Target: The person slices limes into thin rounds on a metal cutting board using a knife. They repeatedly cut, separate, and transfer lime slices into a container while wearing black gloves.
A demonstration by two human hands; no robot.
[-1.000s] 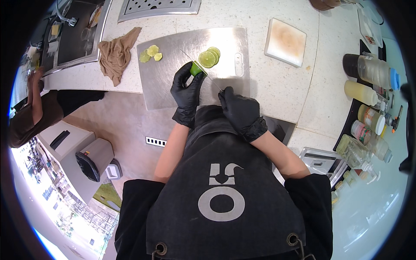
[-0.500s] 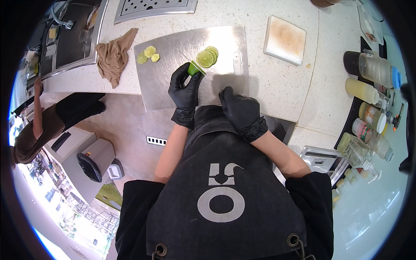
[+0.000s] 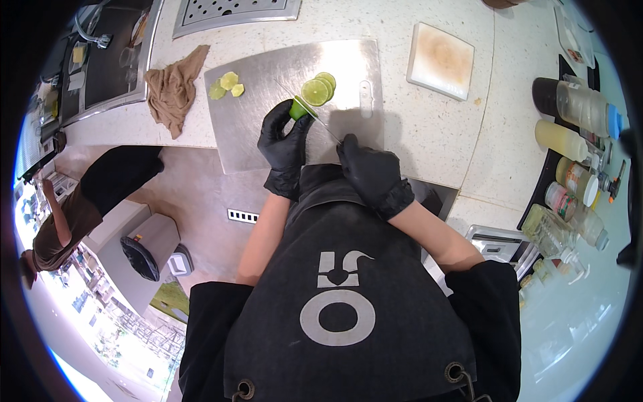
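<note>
My left hand (image 3: 284, 142), in a black glove, is closed round a green lime (image 3: 299, 111) on the metal cutting board (image 3: 248, 127). My right hand (image 3: 370, 170), gloved alike, grips a knife (image 3: 328, 128) whose handle its fingers hide. The thin blade runs up and left from that hand and lies against the lime's cut side. Several round lime slices (image 3: 316, 92) overlap just beyond the blade. Smaller lime pieces (image 3: 229, 81) lie near the board's far left corner.
A crumpled brown cloth (image 3: 175, 90) lies left of the board, beside a sink (image 3: 107, 70). A white square block (image 3: 441, 61) sits to the right. Several bottles (image 3: 581, 110) line the far right. Another person (image 3: 74, 208) stands at the left, near a bin (image 3: 149, 248).
The knife blade shows more plainly along the lime's cut face. Both hands stay almost where they were. The other person at the left has shifted, with the arm now lower.
</note>
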